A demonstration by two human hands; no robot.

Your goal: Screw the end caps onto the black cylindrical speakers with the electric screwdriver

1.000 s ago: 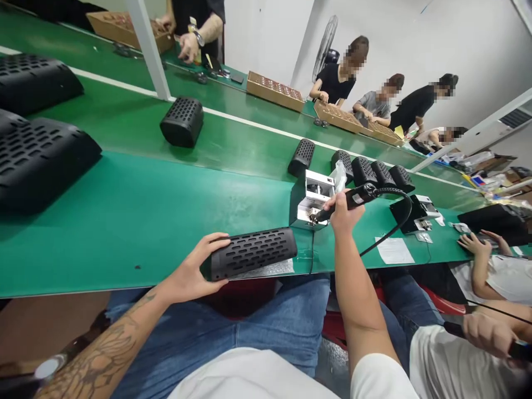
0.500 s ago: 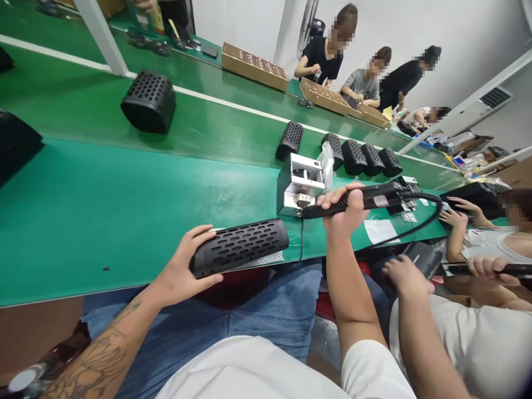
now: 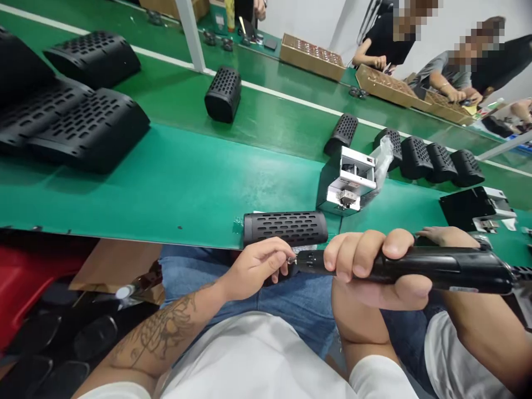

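Gripping the stiff black electric screwdriver (image 3: 432,270) mid-barrel, the right hand (image 3: 369,271) is fisted. Left hand (image 3: 254,269) pinches its tip, perhaps a screw (image 3: 290,259).

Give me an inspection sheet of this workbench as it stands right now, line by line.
Surface: green bench, with a green conveyor belt behind it.
Job's things: black perforated speaker lying at the bench's near edge; electric screwdriver held level over the lap.
Clutter: silver feeder box, clear bag, black shells at left, a row of speakers on the belt.
Hands: left hand pinches the screwdriver's tip; right hand grips its body.
Cables: the screwdriver's cord leaves at the right edge.
Surroundings: people across the belt at cardboard trays; a neighbour's hand on the bench.
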